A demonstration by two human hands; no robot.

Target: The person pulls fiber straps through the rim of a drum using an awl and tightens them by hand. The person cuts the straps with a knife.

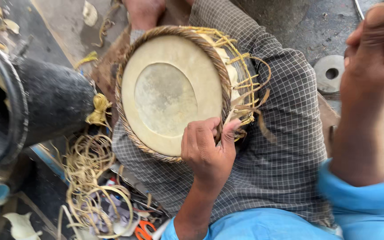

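Drum: round hand drum [172, 95] lies on its side in your lap on the checked cloth [285, 146], pale skin head facing up at you, darker patch in the middle.
Lacing: tan hide straps [245, 95] weave around the braided rim on the drum's right side, some ends loose.
Left hand: your left hand [207, 149] is clenched at the lower rim, fingers pinching a strap end right against the braid.
Right hand: your right hand [374, 53] is raised off to the side, well apart from the drum; can't tell if it grips anything, blurred.
Around: black drum shell [45, 106] at left, coils of spare strapping [90, 178] on the floor, metal disc [330, 73] at right.
Risk: likely the strap slips from your pinch if tension is uneven, slackening the lacing; the drum could roll off the lap with one hand away.
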